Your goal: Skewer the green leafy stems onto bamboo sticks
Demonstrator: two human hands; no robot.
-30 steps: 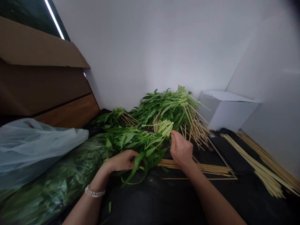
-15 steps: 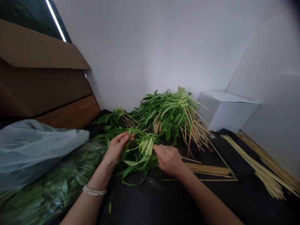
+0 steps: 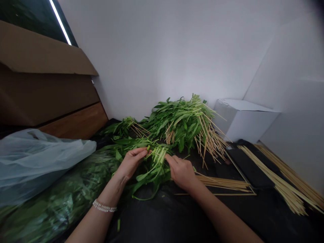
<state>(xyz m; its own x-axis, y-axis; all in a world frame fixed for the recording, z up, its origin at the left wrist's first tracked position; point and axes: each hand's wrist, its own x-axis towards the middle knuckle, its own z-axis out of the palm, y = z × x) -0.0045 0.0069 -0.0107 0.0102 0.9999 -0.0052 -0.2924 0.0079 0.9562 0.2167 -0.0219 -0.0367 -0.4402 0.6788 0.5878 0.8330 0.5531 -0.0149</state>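
Note:
Between my hands hangs a cluster of leafy green stems (image 3: 159, 156), their pale cut ends side by side and their leaves drooping below. My right hand (image 3: 182, 171) is closed on a thin wooden skewer, most of which its fingers hide; the skewer passes into the stem ends. My left hand (image 3: 134, 160) pinches one green stem (image 3: 148, 148) at the skewer's other end, left of the cluster. Thumb and fingertips meet around that stem.
Skewered greens (image 3: 177, 118) are piled against the wall. Loose skewers (image 3: 222, 182) lie right, with longer stick bundles (image 3: 275, 179) beyond, near a white box (image 3: 245, 118). Left are bagged leaves (image 3: 68, 192), a translucent plastic bag (image 3: 43, 162) and a cardboard box (image 3: 45, 91).
My left hand has moved right, bringing a stem up to the skewer's end beside the cluster. My right hand stays almost in place.

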